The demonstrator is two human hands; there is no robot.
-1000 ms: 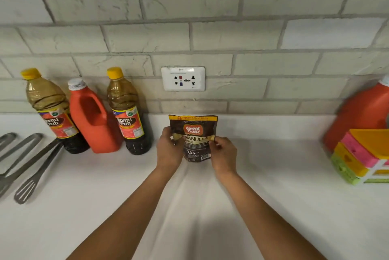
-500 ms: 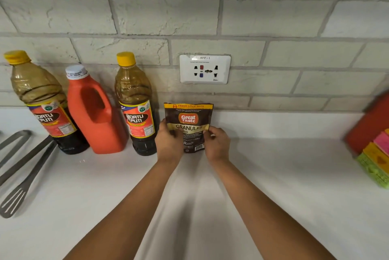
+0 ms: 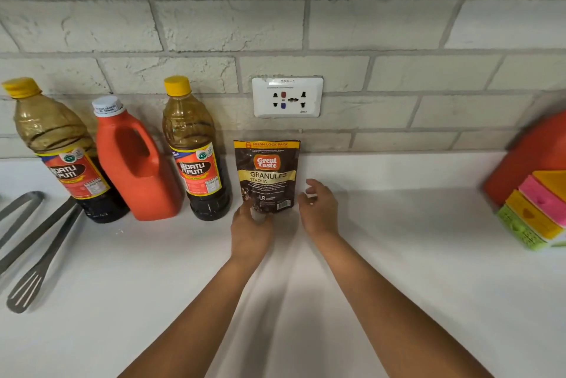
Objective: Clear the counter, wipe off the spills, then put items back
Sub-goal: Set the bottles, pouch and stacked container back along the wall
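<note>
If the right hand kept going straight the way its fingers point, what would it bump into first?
Probably the wall. The right hand is open beside the coffee pouch, apart from it, fingers aimed up and slightly left toward the back of the counter. It might brush the pouch's right edge first; depth is unclear.

Home kitchen, seen from where I stand at the counter (image 3: 398, 255). The white worktop meets a wall of pale brick-pattern tiles (image 3: 232, 25) carrying a wall socket (image 3: 287, 97). Along the wall stand two yellow-capped soy sauce bottles (image 3: 196, 151) (image 3: 58, 151), an orange jug (image 3: 137, 163) between them, and a pouch of coffee granules (image 3: 267, 175). Metal tongs (image 3: 18, 233) and a slotted spatula (image 3: 36, 273) lie at the left; stacked coloured plastic baskets (image 3: 536, 212) sit at the right.
</note>
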